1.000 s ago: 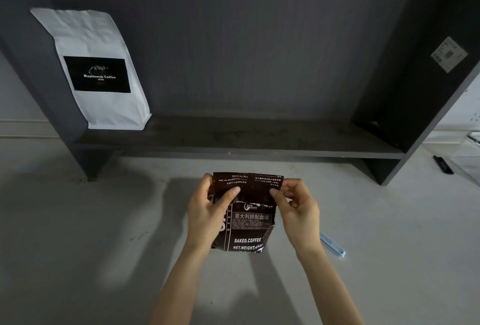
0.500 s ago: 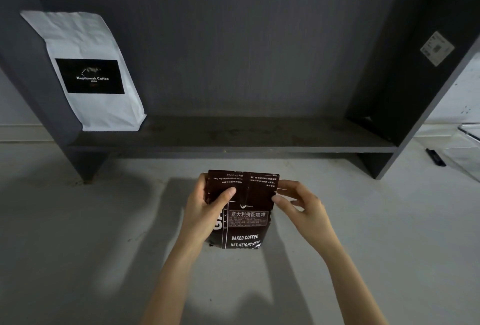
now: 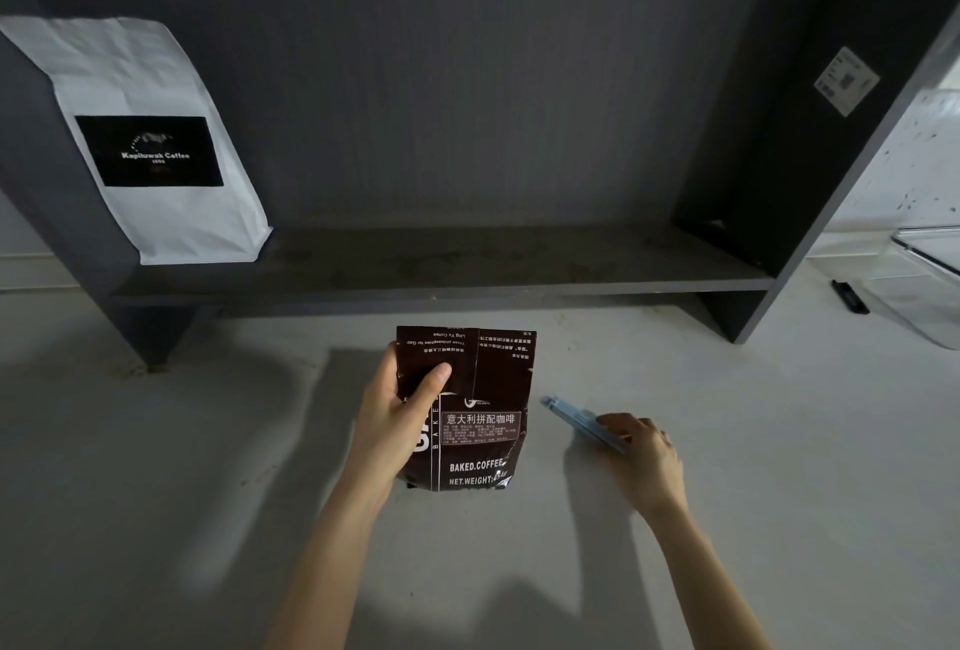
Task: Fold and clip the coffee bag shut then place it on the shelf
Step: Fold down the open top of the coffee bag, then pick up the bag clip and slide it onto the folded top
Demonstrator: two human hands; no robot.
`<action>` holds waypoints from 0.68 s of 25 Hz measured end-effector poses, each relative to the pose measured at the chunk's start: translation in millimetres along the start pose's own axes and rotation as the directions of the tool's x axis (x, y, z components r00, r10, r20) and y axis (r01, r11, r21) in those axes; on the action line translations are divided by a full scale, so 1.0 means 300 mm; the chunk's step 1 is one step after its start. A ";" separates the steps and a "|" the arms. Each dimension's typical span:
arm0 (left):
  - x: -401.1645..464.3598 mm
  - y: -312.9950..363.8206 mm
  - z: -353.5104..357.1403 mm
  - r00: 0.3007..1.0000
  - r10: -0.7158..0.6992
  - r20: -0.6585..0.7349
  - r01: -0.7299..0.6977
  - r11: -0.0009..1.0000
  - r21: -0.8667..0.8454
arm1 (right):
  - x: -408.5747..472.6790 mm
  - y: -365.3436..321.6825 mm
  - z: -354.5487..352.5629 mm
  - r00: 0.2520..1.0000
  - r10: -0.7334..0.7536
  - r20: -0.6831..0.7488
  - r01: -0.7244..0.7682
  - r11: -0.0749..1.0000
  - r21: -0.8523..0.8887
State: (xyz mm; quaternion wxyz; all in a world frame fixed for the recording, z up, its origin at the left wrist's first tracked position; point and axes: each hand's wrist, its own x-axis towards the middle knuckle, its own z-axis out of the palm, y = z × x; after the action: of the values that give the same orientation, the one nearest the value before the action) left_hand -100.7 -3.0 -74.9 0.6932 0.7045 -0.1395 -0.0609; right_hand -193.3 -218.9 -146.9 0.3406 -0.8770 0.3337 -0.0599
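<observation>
A dark brown coffee bag (image 3: 480, 436) stands upright on the pale table, its top folded down toward me. My left hand (image 3: 397, 421) grips its left side, thumb pressing the folded flap. To the right of the bag a light blue clip (image 3: 576, 421) lies on the table. My right hand (image 3: 641, 457) rests over the near end of the clip, fingers curled onto it. The dark shelf (image 3: 467, 270) runs across behind the bag.
A white coffee bag (image 3: 156, 145) with a black label leans in the shelf's left corner. The shelf's right side panel (image 3: 831, 130) carries a sticker. A clear plastic container (image 3: 924, 280) and a small black object (image 3: 849, 296) lie at far right.
My right hand let go of the bag's top and moved right and down onto the blue clip. My left hand keeps holding the folded bag.
</observation>
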 end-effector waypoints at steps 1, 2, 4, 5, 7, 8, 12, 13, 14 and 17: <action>0.000 -0.001 -0.001 1.000 0.001 0.003 -0.001 1.000 -0.002 | -0.001 -0.001 0.008 1.000 0.008 0.002 -0.008 1.000 -0.014; -0.002 -0.001 -0.002 1.000 0.002 0.005 -0.002 1.000 -0.004 | -0.004 -0.003 0.014 1.000 0.015 -0.001 -0.015 0.999 -0.029; -0.004 0.000 -0.002 1.000 0.007 0.004 -0.007 1.000 0.000 | -0.006 -0.005 0.019 1.000 0.018 -0.017 -0.018 0.999 -0.035; -0.003 0.000 -0.002 1.000 0.009 0.007 -0.009 1.000 0.003 | -0.007 -0.006 0.018 0.999 0.018 -0.027 -0.019 0.999 -0.030; -0.005 0.003 -0.003 1.000 0.007 0.009 -0.007 1.000 0.006 | -0.007 -0.006 0.017 0.999 0.011 -0.032 -0.012 1.000 -0.014; -0.006 0.007 -0.002 1.000 0.004 0.010 -0.004 1.000 0.005 | -0.008 -0.007 0.013 1.000 0.005 -0.025 -0.005 1.000 0.004; -0.013 0.013 0.001 1.000 -0.013 -0.014 0.013 0.999 -0.032 | -0.009 -0.059 -0.040 0.998 -0.050 -0.030 0.054 0.987 0.154; -0.014 0.014 0.001 0.999 -0.028 -0.023 0.027 0.998 -0.051 | -0.007 -0.084 -0.062 0.997 -0.067 -0.048 0.075 0.978 0.193; -0.015 0.016 -0.001 0.999 -0.045 -0.029 0.043 0.997 -0.062 | -0.008 -0.111 -0.086 0.994 -0.086 -0.066 0.099 0.967 0.236; -0.014 0.028 -0.006 0.999 -0.051 -0.011 0.050 0.996 -0.072 | -0.025 -0.197 -0.153 0.978 -0.176 -0.114 0.205 0.920 0.334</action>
State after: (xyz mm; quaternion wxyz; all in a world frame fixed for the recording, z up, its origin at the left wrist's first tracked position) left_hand -105.2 0.0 -66.9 0.7172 0.6827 -0.1149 -0.0791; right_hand -182.1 -207.5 -73.3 0.4672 -0.8290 0.2448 -0.1860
